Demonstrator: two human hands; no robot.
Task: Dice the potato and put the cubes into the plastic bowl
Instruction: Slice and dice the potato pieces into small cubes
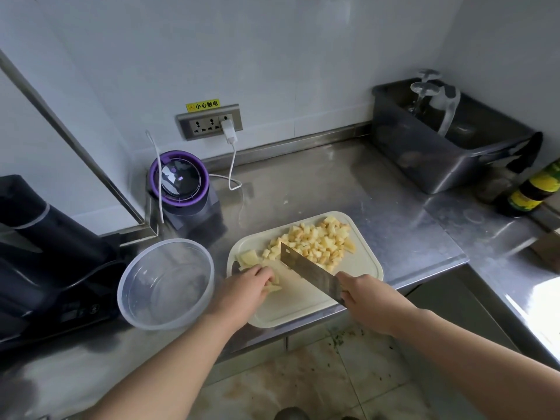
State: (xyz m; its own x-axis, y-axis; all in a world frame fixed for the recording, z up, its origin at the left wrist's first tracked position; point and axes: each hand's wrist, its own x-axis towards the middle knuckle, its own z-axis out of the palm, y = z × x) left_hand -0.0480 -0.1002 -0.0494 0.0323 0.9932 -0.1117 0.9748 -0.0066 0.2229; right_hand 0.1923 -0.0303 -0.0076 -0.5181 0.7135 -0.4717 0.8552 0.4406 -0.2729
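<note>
Steel cleaver (312,272) in right hand (368,298); left hand (245,287) seemingly clutching potato (275,288).

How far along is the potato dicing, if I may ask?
Most is diced: pale yellow potato cubes pile on the white cutting board. The left hand holds remaining pieces; the right hand grips the steel cleaver. The clear plastic bowl is empty.

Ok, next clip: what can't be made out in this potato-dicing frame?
Head view: the potato piece being held is mostly covered by the left hand; its remaining size is unclear.
Head view: the knife handle is hidden inside the right hand.
Head view: the metal tub interior is dark and blurred; contents unclear.
Head view: the bottle is cut off by the right edge; label too small to read.
</note>
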